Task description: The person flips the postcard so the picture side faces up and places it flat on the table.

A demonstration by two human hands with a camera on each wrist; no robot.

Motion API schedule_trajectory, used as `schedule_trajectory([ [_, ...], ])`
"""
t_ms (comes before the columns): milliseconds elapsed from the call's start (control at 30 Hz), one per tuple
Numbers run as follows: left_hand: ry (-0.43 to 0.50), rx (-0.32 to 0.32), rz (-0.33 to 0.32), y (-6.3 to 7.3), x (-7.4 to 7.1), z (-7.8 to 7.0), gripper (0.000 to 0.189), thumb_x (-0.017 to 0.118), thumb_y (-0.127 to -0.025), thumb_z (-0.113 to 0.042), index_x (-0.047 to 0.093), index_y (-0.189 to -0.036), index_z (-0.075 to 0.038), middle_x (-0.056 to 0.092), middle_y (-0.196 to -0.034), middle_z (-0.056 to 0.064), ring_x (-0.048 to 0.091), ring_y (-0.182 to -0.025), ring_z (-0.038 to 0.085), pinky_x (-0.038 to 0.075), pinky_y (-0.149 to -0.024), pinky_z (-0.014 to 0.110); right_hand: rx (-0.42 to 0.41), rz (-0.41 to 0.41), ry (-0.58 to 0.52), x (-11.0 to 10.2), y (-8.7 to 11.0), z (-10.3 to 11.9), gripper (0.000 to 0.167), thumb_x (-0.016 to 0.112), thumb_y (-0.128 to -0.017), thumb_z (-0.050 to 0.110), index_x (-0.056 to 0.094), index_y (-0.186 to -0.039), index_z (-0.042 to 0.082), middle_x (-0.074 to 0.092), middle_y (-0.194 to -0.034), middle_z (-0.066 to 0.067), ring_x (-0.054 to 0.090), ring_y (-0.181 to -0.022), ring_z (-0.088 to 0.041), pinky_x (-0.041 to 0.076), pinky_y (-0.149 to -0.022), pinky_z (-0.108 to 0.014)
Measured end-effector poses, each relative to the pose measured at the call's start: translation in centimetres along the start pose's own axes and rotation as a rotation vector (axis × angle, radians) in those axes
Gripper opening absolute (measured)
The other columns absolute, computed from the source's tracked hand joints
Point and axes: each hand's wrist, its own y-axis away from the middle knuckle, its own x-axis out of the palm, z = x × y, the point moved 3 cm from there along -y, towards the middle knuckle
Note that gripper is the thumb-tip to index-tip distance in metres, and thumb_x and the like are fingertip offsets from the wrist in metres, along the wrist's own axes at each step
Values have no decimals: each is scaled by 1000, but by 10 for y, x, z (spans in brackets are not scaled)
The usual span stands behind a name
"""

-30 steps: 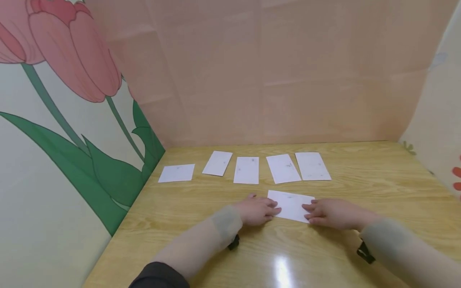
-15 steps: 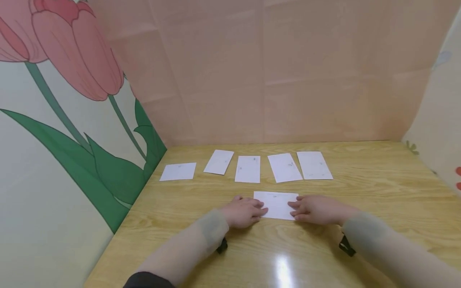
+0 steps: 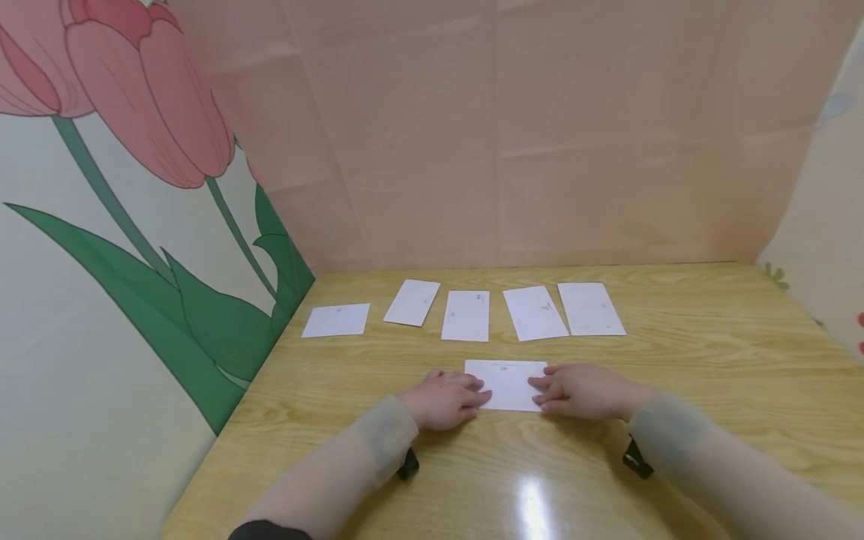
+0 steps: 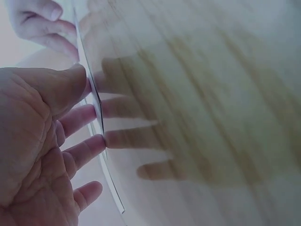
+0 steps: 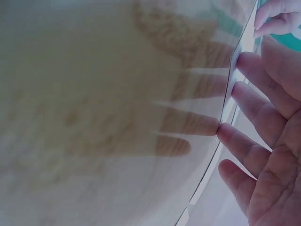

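A white paper card [image 3: 509,386] with small printing near its far edge lies flat on the wooden table, its long side across me. My left hand [image 3: 442,400] touches the card's left end with extended fingertips. At the right end, the fingers of my right hand [image 3: 586,391] rest on it in the same way. In the left wrist view the card's thin edge [image 4: 97,110] meets the fingertips, and the hand is mirrored in the glossy tabletop. The right wrist view shows its fingertips [image 5: 244,88] at the card as well.
Farther back, several similar white cards lie in a row, from a sideways one [image 3: 335,321] at the left to an upright one [image 3: 591,310] at the right. The wooden table [image 3: 709,330] ends at a pinkish sheet [image 3: 499,150]. A tulip-painted wall [image 3: 223,300] borders the left.
Both hands have slid the near card to the left, and its tilt has straightened so that it lies square to me. The cards in the back row keep their places.
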Motion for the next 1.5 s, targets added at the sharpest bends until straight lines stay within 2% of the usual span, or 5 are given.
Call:
schedule_trajectory([
  [433,243,-21,-106,-20,-3,19,30,63,-93,-35,65,-122,-26,55,-124,-8,48,-116,10,36,-100,31,75,-90,-119,0,-16,-5,19,72,-86,15,73,-105,14,63,-122,-8,58,-110,-30,44,-95,-51],
  [567,311,-100,-142,-31,-4,27,26,71,-87,-35,67,-109,-21,57,-115,-6,52,-104,10,41,-93,27,180,-118,-108,0,-26,-11,38,78,-81,17,67,-116,9,59,-114,-5,53,-95,-21,47,-87,-44],
  [700,331,-240,-162,-38,-4,34,48,78,-79,-41,63,-117,-16,56,-119,-1,52,-107,14,42,-95,29,209,-113,-69,-1,-31,-15,54,83,-75,23,64,-122,5,58,-106,-4,50,-88,-19,45,-80,-41],
  [900,398,-370,-145,-41,-8,38,68,84,-72,-41,57,-127,-13,52,-125,5,48,-117,20,39,-101,34,229,-125,-26,-4,-36,-15,55,87,-69,26,64,-114,3,57,-107,-8,51,-94,-23,44,-88,-45],
  [1500,479,-414,-46,-48,-15,41,58,87,-71,-32,56,-118,-16,48,-118,3,49,-103,16,42,-93,33,313,-71,-37,-11,-42,-12,56,90,-65,24,61,-109,4,56,-102,-9,51,-93,-26,44,-89,-48],
])
